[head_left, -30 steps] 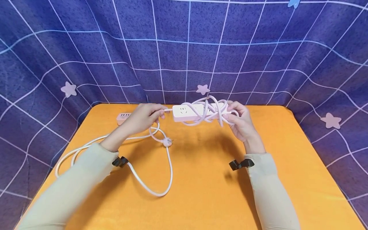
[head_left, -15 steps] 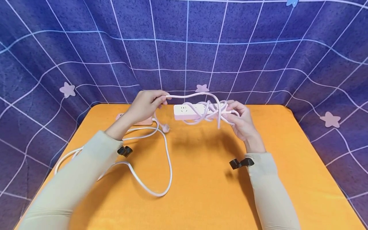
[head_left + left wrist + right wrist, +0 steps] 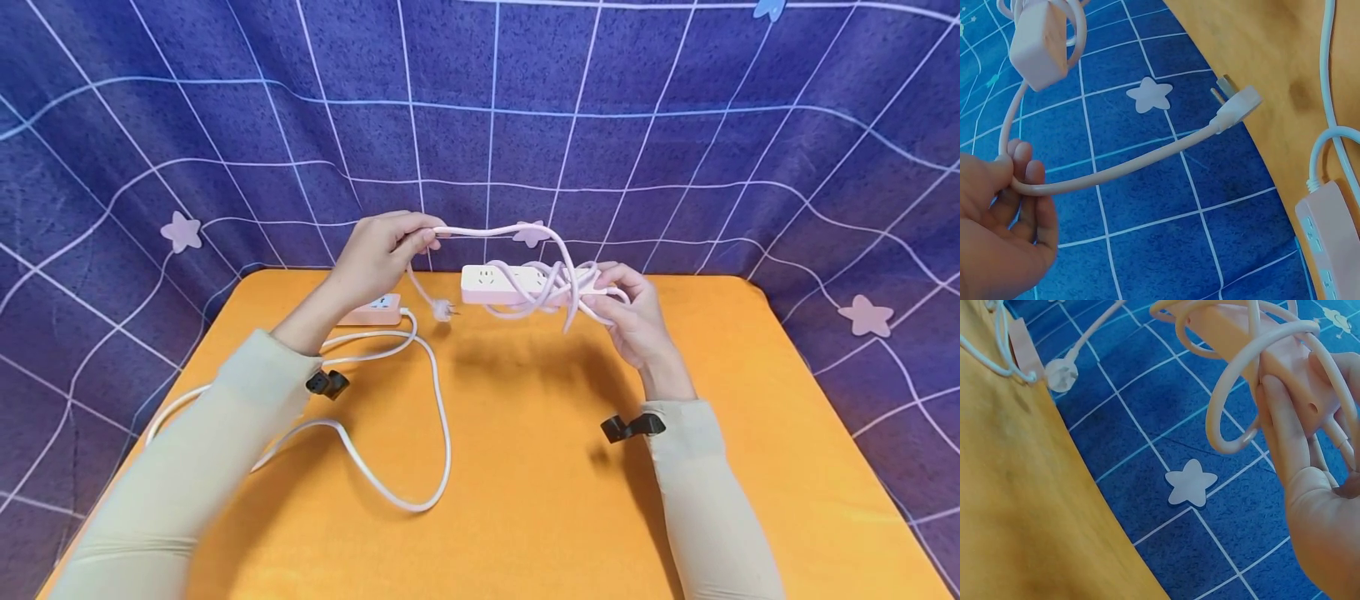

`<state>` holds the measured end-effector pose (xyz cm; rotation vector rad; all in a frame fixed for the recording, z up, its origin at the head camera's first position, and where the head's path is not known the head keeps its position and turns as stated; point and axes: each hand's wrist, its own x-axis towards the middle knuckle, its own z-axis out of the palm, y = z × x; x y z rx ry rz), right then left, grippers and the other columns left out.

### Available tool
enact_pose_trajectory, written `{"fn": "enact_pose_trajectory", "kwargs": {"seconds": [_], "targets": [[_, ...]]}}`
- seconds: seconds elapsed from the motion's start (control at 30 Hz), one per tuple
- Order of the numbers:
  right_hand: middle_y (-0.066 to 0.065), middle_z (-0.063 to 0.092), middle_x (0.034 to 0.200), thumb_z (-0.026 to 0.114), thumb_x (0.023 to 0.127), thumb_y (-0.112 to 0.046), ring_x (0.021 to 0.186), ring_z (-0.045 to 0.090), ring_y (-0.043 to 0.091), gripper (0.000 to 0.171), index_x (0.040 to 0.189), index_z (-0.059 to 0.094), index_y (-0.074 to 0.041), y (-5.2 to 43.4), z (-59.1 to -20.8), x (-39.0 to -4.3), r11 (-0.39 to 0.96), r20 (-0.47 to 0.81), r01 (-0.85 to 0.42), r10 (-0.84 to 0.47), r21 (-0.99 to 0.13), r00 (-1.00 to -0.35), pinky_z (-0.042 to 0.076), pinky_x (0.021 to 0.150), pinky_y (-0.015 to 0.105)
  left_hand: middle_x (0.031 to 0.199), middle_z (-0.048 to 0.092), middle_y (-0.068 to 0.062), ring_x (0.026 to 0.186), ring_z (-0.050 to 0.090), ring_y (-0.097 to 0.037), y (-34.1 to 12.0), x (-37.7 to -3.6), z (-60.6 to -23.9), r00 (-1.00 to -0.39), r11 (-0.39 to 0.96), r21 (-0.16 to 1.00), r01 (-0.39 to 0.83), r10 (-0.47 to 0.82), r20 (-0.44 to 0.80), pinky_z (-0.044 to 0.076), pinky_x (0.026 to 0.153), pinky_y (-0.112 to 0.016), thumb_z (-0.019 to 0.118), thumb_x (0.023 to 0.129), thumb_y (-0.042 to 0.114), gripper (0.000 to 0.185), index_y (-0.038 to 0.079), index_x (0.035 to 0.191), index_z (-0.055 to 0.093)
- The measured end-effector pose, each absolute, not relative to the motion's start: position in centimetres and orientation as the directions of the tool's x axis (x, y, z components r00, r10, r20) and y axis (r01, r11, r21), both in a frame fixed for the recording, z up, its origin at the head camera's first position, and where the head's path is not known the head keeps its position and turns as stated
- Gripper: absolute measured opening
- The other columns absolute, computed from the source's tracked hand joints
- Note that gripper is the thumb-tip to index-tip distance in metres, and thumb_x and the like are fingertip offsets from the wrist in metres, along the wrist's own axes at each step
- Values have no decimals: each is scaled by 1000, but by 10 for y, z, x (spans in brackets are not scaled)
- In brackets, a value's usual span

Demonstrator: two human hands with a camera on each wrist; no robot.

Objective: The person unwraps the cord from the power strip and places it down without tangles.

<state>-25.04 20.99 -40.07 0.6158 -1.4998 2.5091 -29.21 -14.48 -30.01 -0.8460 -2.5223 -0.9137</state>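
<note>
A white and pink power strip [image 3: 491, 286] is held up above the table by my right hand [image 3: 636, 321], which grips its right end. Its pink cord [image 3: 558, 287] winds in loose loops around the strip's right half. My left hand [image 3: 378, 250] pinches the cord between thumb and fingers, up and to the left of the strip. From those fingers a short length of cord hangs down to the plug [image 3: 442, 310], its metal prongs showing in the left wrist view. In the right wrist view, the strip's underside [image 3: 1294, 381] rests against my fingers.
A second pink power strip [image 3: 378, 310] lies at the back left of the orange table [image 3: 555, 500], partly behind my left forearm. Its white cord [image 3: 442, 417] curves over the left half of the table. A blue curtain [image 3: 480, 133] with star shapes stands behind.
My left hand has risen, drawing the cord up into an arch above the strip, and the plug has lifted with it. The right hand holds nearly still.
</note>
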Motion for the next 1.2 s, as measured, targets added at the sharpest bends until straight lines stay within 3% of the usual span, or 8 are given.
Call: {"fn": "enact_pose_trajectory", "kwargs": {"seconds": [0.17,0.3,0.57,0.77,0.97,1.2], "targets": [[5,69,117,58,82,24,102,70,16,36,87,70,-9,210,-401,-250,-474,394,-325,-51,-818,-918,61,77,21,99,77,-2,78,54,-18,-148,-294,-302,-741,601,452,659,417,526,38,71,-30,62,109,20,22,15,121,79],[4,68,114,58,82,24,100,70,15,36,87,71,-9,211,-400,-250,-469,375,-320,-26,-823,-927,61,75,21,100,77,-2,82,56,-15,-148,-294,-303,-715,564,454,690,436,546,40,72,-29,63,108,18,21,15,120,80],[3,67,112,59,83,24,94,71,14,36,87,71,-9,213,-399,-251,-469,348,-311,7,-827,-937,61,74,21,97,73,5,74,55,-11,-152,-292,-307,-676,513,448,732,467,570,43,66,-23,65,106,15,19,17,118,81],[3,66,111,58,83,24,96,70,14,36,86,70,-10,214,-399,-252,-465,338,-310,24,-829,-941,62,75,22,102,74,2,84,59,-10,-158,-290,-312,-638,452,451,769,506,580,45,73,-22,68,103,8,21,14,120,81],[4,67,112,57,83,25,99,71,15,37,86,69,-10,215,-399,-253,-471,338,-315,37,-824,-940,63,78,24,107,76,-6,95,62,-13,-165,-287,-320,-554,383,401,832,562,614,46,81,-22,71,98,-2,26,7,121,80],[4,68,112,54,84,25,97,71,14,38,88,70,-9,215,-400,-254,-501,362,-336,47,-798,-931,63,80,26,107,76,-4,99,65,-15,-170,-275,-325,-479,307,369,877,619,623,48,84,-21,72,94,-10,32,7,120,80]]}}
